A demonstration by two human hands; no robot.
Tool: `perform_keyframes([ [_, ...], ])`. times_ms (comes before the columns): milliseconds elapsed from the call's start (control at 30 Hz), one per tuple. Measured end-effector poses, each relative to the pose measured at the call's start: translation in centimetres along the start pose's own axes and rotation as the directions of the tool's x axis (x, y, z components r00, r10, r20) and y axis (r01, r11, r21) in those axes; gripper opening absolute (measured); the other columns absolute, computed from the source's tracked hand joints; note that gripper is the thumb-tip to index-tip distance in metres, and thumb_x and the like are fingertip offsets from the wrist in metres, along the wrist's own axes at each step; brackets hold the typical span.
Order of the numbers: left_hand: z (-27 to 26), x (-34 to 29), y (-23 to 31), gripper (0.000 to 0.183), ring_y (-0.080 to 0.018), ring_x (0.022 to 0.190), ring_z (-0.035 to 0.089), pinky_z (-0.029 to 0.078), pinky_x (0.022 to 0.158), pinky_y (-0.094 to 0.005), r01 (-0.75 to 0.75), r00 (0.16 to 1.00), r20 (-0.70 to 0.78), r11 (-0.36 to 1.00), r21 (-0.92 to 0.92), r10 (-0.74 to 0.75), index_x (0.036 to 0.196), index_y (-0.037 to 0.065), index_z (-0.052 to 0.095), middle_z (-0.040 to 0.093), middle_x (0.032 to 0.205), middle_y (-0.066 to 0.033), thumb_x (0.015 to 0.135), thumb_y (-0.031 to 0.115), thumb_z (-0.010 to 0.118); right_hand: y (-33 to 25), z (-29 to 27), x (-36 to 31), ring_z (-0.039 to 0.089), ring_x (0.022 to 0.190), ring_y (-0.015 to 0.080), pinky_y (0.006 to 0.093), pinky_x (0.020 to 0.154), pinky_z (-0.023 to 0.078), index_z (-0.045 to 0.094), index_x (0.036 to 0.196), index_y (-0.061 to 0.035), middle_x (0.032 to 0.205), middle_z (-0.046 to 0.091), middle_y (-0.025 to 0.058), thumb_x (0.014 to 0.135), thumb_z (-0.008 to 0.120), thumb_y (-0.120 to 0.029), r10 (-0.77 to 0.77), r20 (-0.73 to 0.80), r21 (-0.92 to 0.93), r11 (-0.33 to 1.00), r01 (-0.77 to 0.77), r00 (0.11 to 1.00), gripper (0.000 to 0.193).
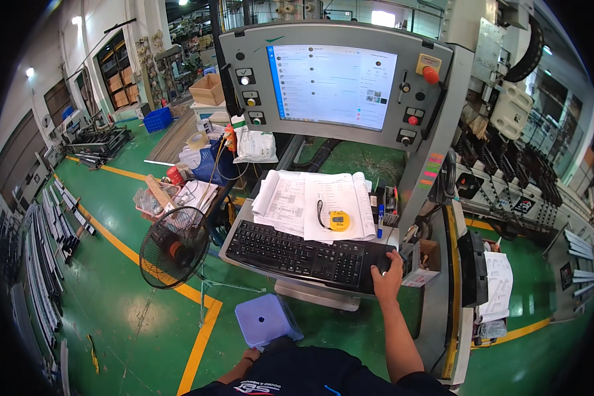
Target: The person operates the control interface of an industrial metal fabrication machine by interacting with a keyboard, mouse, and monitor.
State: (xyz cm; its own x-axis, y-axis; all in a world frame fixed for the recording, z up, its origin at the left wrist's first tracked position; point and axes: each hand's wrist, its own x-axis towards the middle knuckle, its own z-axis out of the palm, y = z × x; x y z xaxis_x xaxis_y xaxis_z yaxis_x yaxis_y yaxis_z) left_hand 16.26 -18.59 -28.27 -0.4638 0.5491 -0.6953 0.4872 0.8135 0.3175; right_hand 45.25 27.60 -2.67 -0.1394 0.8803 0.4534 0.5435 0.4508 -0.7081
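Note:
My right hand (387, 278) rests on a dark computer mouse at the right end of the tray, its fingers curved over it and hiding most of it. Just left of it lies a black keyboard (297, 254). Beyond the keyboard, open printed sheets (285, 201) carry a yellow tape measure (339, 220) with a black wrist strap. My left hand (253, 354) is low beside a blue plastic stool (263, 319), mostly hidden by my dark shirt, so its fingers do not show. Above the papers, a lit screen (333, 86) sits in a grey control panel (257, 38).
A black floor fan (173, 247) stands left of the tray. Behind it are a cluttered basket (153, 198) and a white bag (255, 145). A red knob (430, 74) juts from the panel. Long metal profiles (43, 257) lie on the green floor at far left. Machinery (508, 168) stands at right.

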Motion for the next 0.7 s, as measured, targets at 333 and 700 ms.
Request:
perform_keyframes([
  [333, 0.2, -0.2, 0.7, 0.044, -0.0493, 0.129, 0.072, 0.058, 0.110, -0.0554, 0.044, 0.998, -0.042, 0.999, -0.013, -0.045, 0.121, 0.011, 0.086, 0.078, 0.134, -0.0284, 0.102, 0.044, 0.064, -0.2, -0.2, 0.1, 0.056, 0.148, 0.0463, 0.0540, 0.126, 0.042, 0.061, 0.146, -0.0015, 0.159, 0.059, 0.0244, 0.087, 0.088, -0.015, -0.046, 0.004, -0.009, 0.999, 0.046, 0.999, 0.066],
  [700, -1.5, -0.1, 0.7, 0.054, -0.0487, 0.131, 0.072, 0.056, 0.111, -0.0546, 0.024, 0.999, 0.030, 0.999, 0.024, -0.025, 0.124, 0.001, 0.082, 0.077, 0.135, -0.0294, 0.103, 0.044, 0.058, -0.1, -0.1, 0.2, 0.058, 0.147, 0.0447, 0.0536, 0.124, 0.044, 0.066, 0.145, -0.0029, 0.160, 0.060, 0.0212, 0.087, 0.088, -0.016, -0.048, -0.005, 0.018, 0.999, 0.048, 0.999, 0.063],
])
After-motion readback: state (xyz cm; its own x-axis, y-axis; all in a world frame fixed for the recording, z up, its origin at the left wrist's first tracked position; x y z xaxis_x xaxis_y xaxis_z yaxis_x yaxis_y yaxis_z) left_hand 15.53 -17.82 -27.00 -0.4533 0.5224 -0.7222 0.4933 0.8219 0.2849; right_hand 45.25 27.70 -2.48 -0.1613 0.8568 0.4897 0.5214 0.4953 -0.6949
